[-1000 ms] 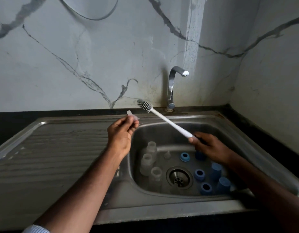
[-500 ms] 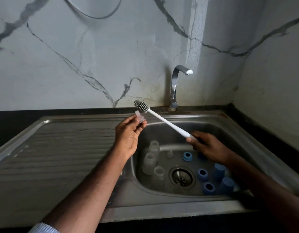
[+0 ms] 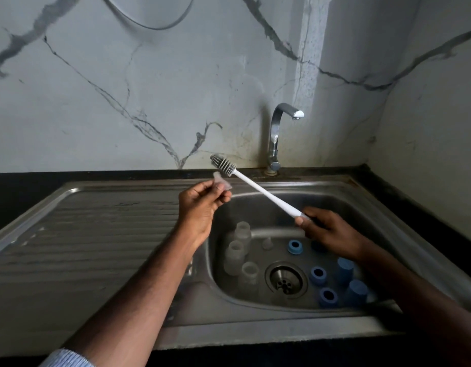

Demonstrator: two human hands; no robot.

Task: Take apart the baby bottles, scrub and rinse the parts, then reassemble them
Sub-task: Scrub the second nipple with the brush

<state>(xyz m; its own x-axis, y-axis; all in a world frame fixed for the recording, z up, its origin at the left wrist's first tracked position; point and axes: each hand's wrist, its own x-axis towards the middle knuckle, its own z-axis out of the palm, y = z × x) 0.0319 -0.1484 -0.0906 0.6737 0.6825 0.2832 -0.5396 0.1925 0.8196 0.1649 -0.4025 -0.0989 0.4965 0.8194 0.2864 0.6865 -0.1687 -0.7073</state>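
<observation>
Over the sink (image 3: 387, 207), the left hand (image 3: 200, 207) pinched a clear teat (image 3: 221, 181) while the right hand (image 3: 327, 229) gripped the brush (image 3: 258, 189), its bristles just beside the teat. Clear bottles (image 3: 235, 254) and blue rings (image 3: 318, 275) stood in the basin.

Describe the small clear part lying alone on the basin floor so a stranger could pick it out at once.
Start at the steel sink basin under the tap and find the round drain. Just behind the drain, towards the tap, sits a small clear teat. It stands alone between the three clear bottles on the left and the blue rings on the right, and is smaller than any of them.
</observation>
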